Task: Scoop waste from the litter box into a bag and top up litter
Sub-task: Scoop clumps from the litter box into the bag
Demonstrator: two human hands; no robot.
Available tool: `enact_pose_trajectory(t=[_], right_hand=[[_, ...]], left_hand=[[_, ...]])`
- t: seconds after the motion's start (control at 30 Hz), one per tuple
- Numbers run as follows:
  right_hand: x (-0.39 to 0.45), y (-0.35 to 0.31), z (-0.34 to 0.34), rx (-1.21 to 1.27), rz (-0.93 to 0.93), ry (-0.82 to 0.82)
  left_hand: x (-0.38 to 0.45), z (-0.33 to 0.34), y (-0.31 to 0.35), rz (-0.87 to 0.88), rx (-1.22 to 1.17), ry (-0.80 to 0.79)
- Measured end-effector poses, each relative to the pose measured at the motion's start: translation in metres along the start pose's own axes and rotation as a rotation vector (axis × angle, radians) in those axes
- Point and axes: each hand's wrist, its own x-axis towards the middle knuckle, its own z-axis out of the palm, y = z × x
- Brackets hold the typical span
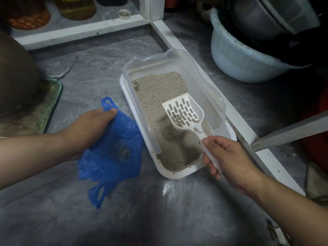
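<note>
The right hand (229, 157) is curling its fingers and thumb round the handle of the slotted scoop (184, 112), holding the blade just above the litter, probably so loose grains sift back while the grey clumps stay in it. Just left of that grip, the left hand (92, 125) is pinching the blue bag (113, 157) by its rim, apparently to keep its mouth ready beside the litter box (140, 110). Beyond both hands, a pale basin (236, 57) is sitting on the floor.
</note>
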Motion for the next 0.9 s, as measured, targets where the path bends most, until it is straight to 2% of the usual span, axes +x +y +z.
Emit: enact_pose_trajectory(t=[0.13,0.23,0.37,0.47,0.6,0.9], right_hand=[[-0.011,-0.007,0.016,0.062,0.008,-0.125],[-0.017,-0.007,0.033,0.022,-0.007,-0.219],[-0.024,-0.004,0.060,-0.178,-0.041,-0.295],[-0.023,0.008,0.078,-0.386,-0.093,-0.280],[-0.015,0.027,0.095,-0.763,-0.278,-0.251],[-0.009,0.047,0.126,-1.011,-0.389,-0.288]], left_hand=[[-0.002,-0.008,0.001,0.005,0.005,0.052],[-0.006,-0.015,0.001,0.017,0.044,0.081],[-0.007,-0.024,-0.001,0.019,0.070,0.068],[-0.006,-0.029,-0.007,0.018,0.068,0.071],[-0.006,-0.032,-0.013,0.020,0.062,0.060],[-0.009,-0.024,-0.006,0.024,0.109,0.027]])
